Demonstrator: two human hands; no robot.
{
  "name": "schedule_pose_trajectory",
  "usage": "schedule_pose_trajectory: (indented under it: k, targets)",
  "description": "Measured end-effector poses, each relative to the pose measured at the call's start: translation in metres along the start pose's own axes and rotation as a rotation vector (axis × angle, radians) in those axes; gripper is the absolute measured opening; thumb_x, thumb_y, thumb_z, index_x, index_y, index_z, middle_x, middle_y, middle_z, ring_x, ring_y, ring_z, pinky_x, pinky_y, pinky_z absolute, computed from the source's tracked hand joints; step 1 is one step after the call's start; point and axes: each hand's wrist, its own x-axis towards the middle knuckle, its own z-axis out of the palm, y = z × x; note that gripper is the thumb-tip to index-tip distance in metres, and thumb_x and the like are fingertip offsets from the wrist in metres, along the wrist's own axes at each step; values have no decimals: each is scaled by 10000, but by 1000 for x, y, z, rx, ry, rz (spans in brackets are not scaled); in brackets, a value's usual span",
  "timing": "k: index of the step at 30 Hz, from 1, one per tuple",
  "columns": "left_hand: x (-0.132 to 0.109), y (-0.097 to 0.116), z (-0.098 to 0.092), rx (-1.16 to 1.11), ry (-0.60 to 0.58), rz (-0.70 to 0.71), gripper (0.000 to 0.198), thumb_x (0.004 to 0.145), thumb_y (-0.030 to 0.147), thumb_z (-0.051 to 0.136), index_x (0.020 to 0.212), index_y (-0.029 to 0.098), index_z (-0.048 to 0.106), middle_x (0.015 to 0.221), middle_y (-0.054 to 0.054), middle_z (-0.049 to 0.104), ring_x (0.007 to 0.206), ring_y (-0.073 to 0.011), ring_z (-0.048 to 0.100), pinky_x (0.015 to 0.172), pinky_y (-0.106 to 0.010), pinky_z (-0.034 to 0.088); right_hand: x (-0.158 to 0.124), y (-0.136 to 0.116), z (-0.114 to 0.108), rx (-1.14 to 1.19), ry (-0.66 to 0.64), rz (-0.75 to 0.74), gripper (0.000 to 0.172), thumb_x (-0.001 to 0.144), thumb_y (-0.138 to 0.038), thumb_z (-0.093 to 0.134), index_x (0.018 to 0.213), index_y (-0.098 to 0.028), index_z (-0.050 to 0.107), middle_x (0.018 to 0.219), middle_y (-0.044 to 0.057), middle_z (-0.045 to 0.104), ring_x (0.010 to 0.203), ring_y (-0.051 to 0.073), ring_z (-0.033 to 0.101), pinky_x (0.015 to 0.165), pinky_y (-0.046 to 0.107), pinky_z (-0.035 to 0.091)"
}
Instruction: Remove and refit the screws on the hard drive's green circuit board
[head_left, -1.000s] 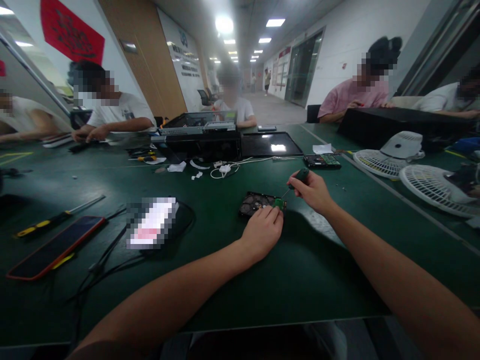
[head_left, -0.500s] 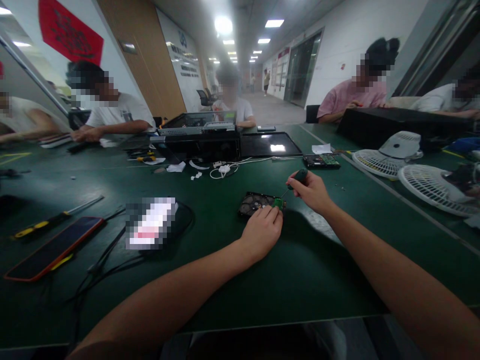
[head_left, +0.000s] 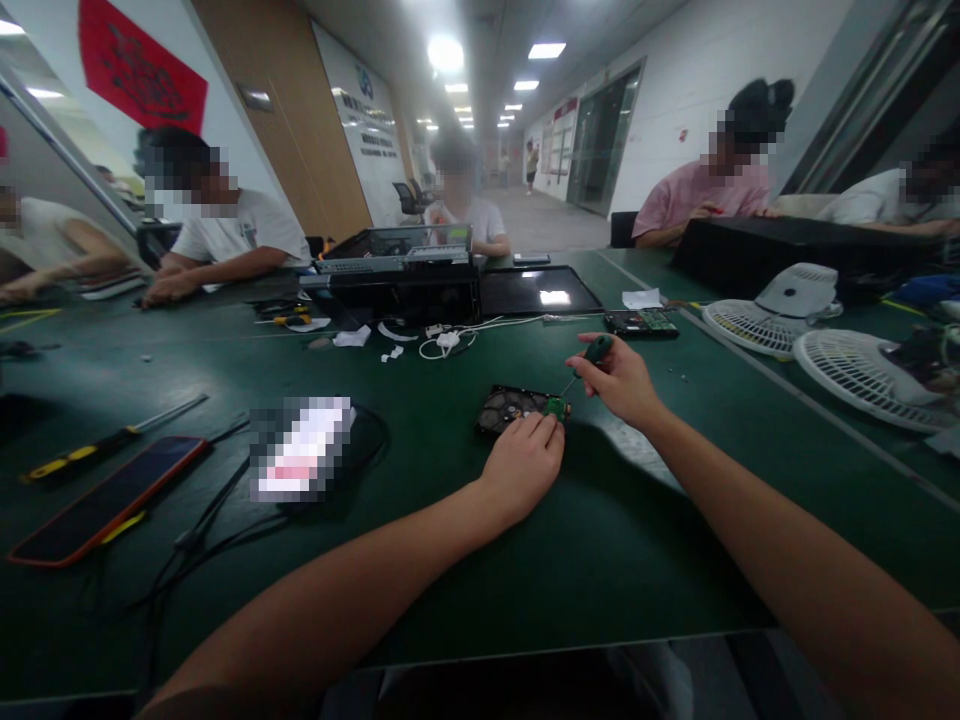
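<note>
A black hard drive [head_left: 506, 407] lies on the green table with a small green circuit board [head_left: 556, 406] at its right end. My left hand [head_left: 529, 458] grips the near edge of the drive, its fingers bent over by the board; the thumb is hidden. In my right hand [head_left: 619, 378] is a screwdriver [head_left: 597, 349] with a dark green handle, held tilted between closed fingers. Its thin shaft slants down to the left and the tip meets the board area; the exact contact point is too small to make out.
Left of me lie a yellow-and-black screwdriver [head_left: 97, 446], an orange-edged phone [head_left: 112, 497] and black cables [head_left: 214, 520]. Ahead stand an opened computer case [head_left: 397, 290] and another drive [head_left: 642, 323]. White fan grilles [head_left: 870, 375] lie right. Several people sit around the table.
The screwdriver handle has shifted very slightly left in my right hand, with the fingers a little higher on it. My left hand and the hard drive stay in place.
</note>
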Motion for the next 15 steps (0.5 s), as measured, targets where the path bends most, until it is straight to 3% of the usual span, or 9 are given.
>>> schedule_pose_trajectory:
  k: [5, 9, 15]
  targets:
    - [1, 1, -1, -5, -7, -8, 330, 1066, 120, 487, 1358, 78, 634, 1397, -155, 657, 1241, -275, 623, 1025, -403, 532, -1, -5, -3, 106, -39, 37, 458, 926, -606, 668, 1188, -233, 619, 964, 57, 745, 528, 111, 573, 478, 273, 441]
    - [2, 1, -1, -7, -15, -8, 331, 1057, 112, 506, 1362, 74, 630, 1403, -156, 649, 1246, -271, 616, 1040, -400, 523, 0, -6, -7, 250, -102, 100, 547, 1010, -681, 424, 1187, -217, 654, 960, 82, 755, 525, 131, 586, 476, 287, 418]
    - [2, 1, 1, -15, -21, -16, 328, 1069, 124, 485, 1359, 82, 633, 1397, -160, 653, 1237, -270, 622, 1016, -392, 530, 2, -9, -9, 342, -135, 165, 505, 1005, -622, 456, 1136, -203, 708, 955, 100, 762, 522, 144, 564, 470, 298, 370]
